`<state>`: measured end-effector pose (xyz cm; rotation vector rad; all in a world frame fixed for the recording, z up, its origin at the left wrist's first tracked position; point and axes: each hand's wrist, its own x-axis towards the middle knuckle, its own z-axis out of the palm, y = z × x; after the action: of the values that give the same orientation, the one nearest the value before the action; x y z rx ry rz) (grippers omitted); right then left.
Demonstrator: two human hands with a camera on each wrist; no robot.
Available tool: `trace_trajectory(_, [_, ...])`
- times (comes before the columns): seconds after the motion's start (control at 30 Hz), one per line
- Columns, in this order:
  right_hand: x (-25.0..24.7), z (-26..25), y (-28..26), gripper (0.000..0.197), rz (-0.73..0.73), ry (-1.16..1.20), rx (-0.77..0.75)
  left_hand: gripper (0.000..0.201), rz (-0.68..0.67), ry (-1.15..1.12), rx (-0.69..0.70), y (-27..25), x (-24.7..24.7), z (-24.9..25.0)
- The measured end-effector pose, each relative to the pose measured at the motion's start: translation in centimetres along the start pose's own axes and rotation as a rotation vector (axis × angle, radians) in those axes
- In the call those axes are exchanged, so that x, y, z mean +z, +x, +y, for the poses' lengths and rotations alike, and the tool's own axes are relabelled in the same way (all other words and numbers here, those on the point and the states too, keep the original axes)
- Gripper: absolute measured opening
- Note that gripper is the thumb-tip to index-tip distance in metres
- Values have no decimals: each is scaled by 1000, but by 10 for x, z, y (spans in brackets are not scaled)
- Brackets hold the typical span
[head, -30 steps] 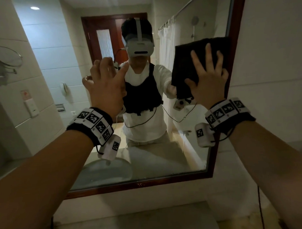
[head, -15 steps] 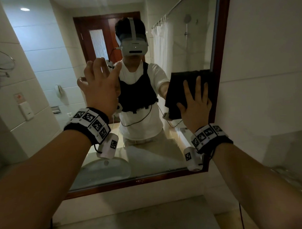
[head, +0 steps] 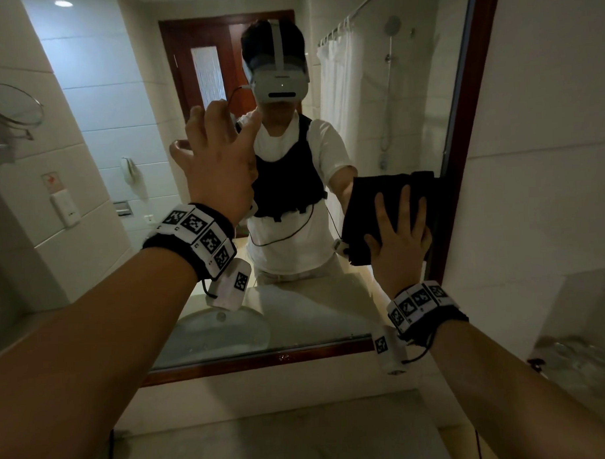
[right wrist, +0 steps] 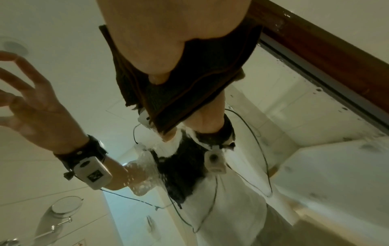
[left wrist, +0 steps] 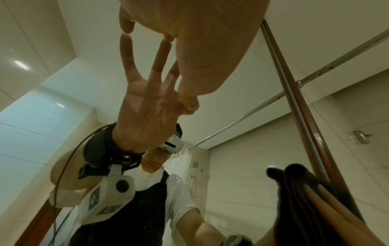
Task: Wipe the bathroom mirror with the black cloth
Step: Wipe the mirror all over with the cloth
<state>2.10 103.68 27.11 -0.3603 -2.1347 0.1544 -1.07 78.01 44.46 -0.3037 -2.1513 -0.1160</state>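
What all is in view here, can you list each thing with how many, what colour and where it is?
Mirror: one, dark red-brown wooden frame, on the wall ahead.
Black cloth: one, black, folded, flat on the glass by the frame's right edge.
Round shaving mirror: one, chrome, on the left wall.
Wall switch: one, white, left wall, below a small red sign.
Counter: one, pale stone, below the mirror.
Reflected only: red-brown door, white shower curtain, chrome shower head, basin.
Wrist bands: two, black with black-and-white markers, one on each wrist.
Left hand: fingers spread, fingertips on the glass.
Right hand: flat, fingers spread, pressing the cloth to the mirror.
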Motion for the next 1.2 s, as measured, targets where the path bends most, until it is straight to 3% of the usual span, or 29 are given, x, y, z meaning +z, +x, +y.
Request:
trace_trajectory(0.13, [-9,-4,19,79,11,23,-29,91,-6,-4,5,1,2,-3])
trace_trajectory(0.33, [-75,-40,130,76,86,68,-43,90,-20,-2,8,1,0,-4])
trace_trajectory(0.43, [-86,-47,150,71,183,49,-45,90,-16,-2,4,1,1,-4])
trace_trajectory(0.67, [-80,-41,137,73,128,40,-76,92,-4,-4,8,-1,0,-2])
trace_trajectory(0.77, [-73,-38,117,79,40,39,-99,92,8,13,0,-1,1,-1])
trace_trajectory(0.9, [-54,-35,82,82,24,-8,-144,88,-1,-6,-4,0,1,-1])
trace_trajectory(1.2, [-19,-50,0,76,-99,-87,-455,88,-7,-28,-9,-2,-1,1])
